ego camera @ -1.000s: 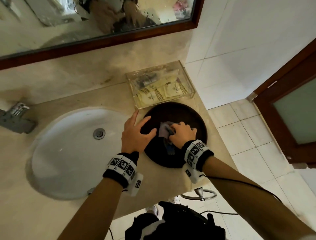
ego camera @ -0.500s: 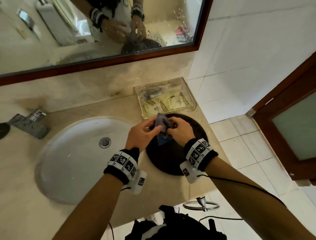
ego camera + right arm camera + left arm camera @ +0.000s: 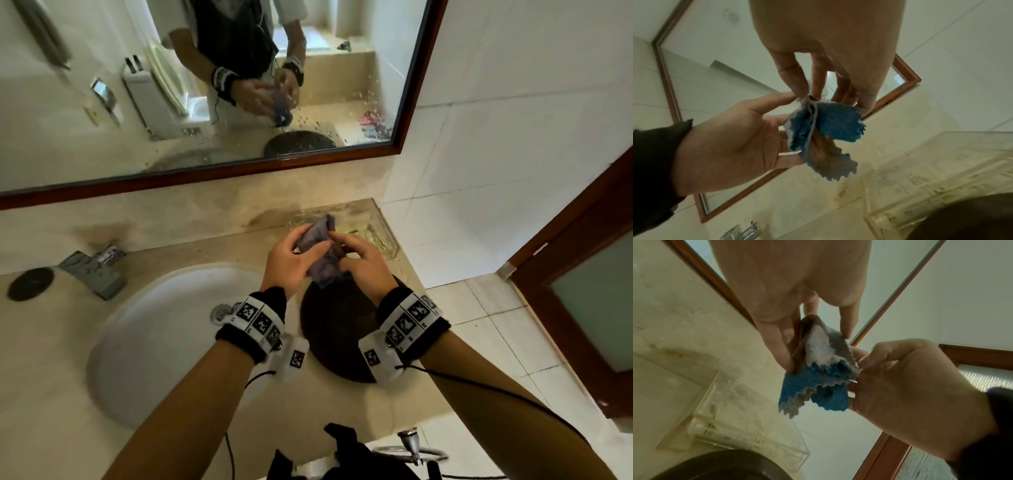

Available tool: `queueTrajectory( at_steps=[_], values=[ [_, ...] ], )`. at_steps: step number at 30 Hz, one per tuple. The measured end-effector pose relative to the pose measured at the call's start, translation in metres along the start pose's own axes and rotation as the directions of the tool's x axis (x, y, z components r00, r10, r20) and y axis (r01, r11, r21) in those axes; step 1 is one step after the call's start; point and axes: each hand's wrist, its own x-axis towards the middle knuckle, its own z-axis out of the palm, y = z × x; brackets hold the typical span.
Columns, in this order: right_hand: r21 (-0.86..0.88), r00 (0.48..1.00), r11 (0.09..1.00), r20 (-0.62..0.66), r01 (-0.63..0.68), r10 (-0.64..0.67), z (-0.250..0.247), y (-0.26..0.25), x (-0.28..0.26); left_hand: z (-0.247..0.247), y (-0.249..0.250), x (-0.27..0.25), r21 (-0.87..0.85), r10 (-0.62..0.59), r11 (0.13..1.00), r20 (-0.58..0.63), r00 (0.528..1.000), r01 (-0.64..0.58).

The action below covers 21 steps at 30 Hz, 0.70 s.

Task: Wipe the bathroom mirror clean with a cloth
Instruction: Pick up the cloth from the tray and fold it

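Fingers (image 3: 777, 344) of both hands pinch one crumpled cloth (image 3: 320, 250).

Left hand (image 3: 291, 258) and right hand (image 3: 364, 265) grip the blue-and-grey cloth mid-frame, above a dark round tray (image 3: 339, 329) on the bench (image 3: 51, 394); the spotted mirror (image 3: 102, 144) fills the upper left, basin (image 3: 154, 342) lower left.

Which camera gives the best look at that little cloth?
The left wrist view: the cloth fills the centre, showing blue, white and brown patches and zigzag edges. The right wrist view is nearly as close, but more crumpled. In the head view it is small, half hidden between both hands.
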Motion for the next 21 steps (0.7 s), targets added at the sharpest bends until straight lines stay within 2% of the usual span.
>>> queueTrajectory(
  at_steps=[10, 14, 21],
  values=[
    [-0.042, 0.987, 0.987, -0.042, 0.156, -0.158, 0.003, -0.019, 0.012, -0.009, 0.025, 0.010, 0.110, 0.115, 0.988, -0.073, 0.991, -0.106],
    [0.003, 0.981, 0.985, -0.091, 0.174, -0.173, 0.005, -0.025, 0.020, -0.014, 0.032, 0.015, 0.164, 0.147, 0.978, -0.098, 0.984, -0.130],
    [-0.095, 0.960, 0.986, -0.236, 0.133, -0.152, -0.012, -0.025, 0.031, -0.023, 0.044, 0.021, 0.212, 0.225, 0.958, -0.139, 0.965, -0.193]
  ],
)
